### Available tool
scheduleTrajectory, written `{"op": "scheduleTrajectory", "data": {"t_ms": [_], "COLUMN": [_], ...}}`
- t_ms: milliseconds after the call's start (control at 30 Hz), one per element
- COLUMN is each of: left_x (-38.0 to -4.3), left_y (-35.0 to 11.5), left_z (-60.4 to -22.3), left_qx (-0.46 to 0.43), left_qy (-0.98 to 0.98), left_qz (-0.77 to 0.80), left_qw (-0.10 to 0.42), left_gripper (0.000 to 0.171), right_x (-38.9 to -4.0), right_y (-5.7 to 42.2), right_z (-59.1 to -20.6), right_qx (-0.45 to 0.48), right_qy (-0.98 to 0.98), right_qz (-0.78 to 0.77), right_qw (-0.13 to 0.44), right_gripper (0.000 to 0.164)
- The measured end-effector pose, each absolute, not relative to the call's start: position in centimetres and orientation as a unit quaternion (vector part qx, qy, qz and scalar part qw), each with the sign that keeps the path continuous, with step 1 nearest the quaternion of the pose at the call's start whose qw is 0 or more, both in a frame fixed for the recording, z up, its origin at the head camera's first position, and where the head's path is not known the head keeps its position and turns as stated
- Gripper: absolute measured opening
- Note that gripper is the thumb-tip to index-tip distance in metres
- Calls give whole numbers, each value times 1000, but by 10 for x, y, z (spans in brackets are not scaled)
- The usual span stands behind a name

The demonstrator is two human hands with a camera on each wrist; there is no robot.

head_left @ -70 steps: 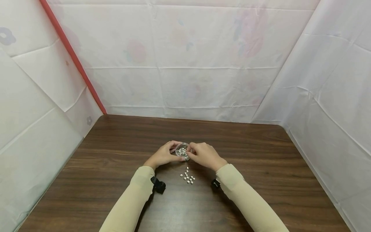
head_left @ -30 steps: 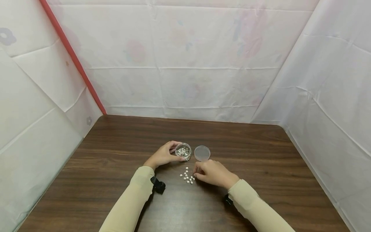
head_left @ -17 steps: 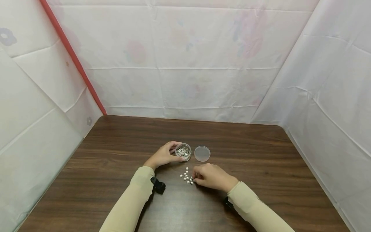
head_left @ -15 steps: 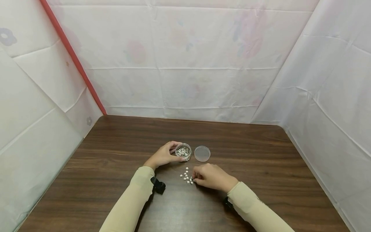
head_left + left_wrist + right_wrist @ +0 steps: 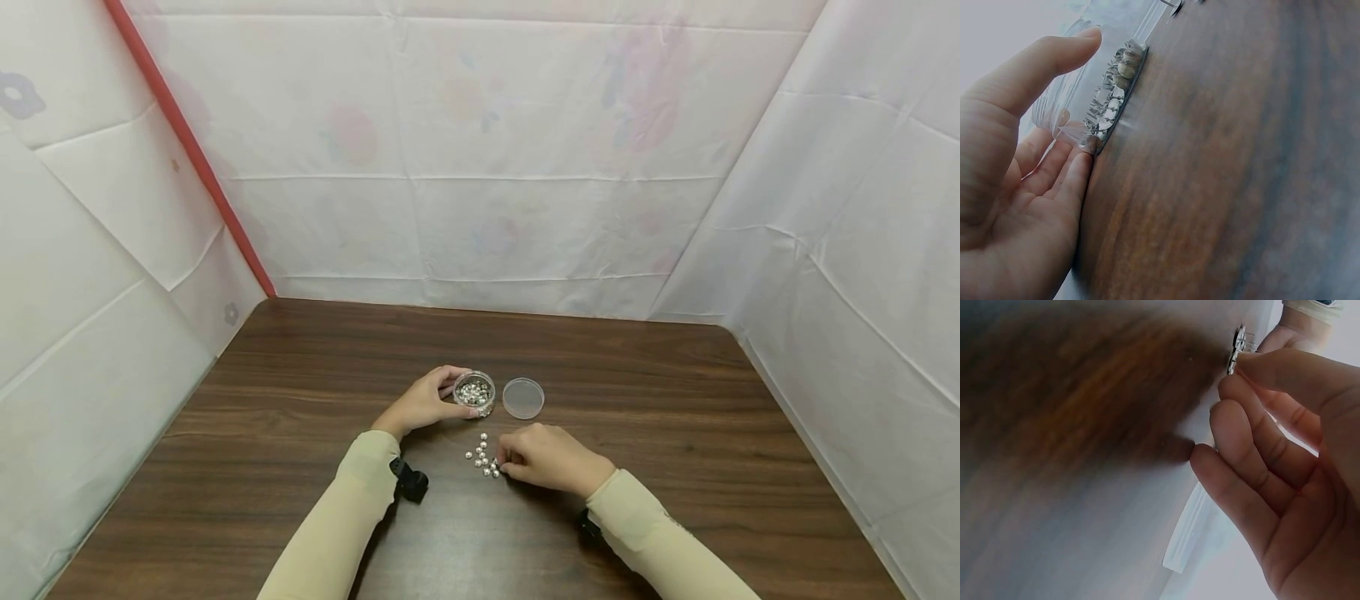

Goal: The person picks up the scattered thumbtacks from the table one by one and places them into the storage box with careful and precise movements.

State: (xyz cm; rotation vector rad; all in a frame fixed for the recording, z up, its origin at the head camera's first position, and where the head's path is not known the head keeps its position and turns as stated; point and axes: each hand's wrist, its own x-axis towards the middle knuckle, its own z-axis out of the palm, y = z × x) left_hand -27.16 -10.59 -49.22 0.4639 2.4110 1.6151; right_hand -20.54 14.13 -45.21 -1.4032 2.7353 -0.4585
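Thumb and fingers of the left hand (image 5: 422,405) wrap the clear jar (image 5: 1121,24), upright on the table (image 5: 300,375), silver tacks (image 5: 1110,106) piled inside! Over to the right hand (image 5: 553,457): thumb and fingertips drawn close, right at the edge of the loose tacks (image 5: 482,454); whether they pinch one, nobody can tell. Transparent lid (image 5: 523,398) lies flat just beside the jar; pale sheeting (image 5: 450,125) hangs beyond.
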Motion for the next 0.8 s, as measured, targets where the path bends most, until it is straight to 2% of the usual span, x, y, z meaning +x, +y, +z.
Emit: {"op": "scheduleTrajectory", "data": {"t_ms": [467, 633, 800], "left_x": [-270, -269, -269], "left_y": [-106, -106, -105], "left_z": [-491, -489, -487], "left_qx": [148, 150, 153], "left_qy": [817, 812, 812], "left_qz": [547, 554, 554], "left_qw": [107, 107, 103], "left_gripper": [68, 70, 71], "right_x": [-213, -215, -218], "right_y": [145, 147, 148], "right_z": [-452, -450, -445], "right_qx": [-441, -428, -406], "right_qy": [877, 883, 894], "right_qz": [-182, -188, -190], "right_qw": [56, 46, 12], "right_gripper": [5, 5, 5]}}
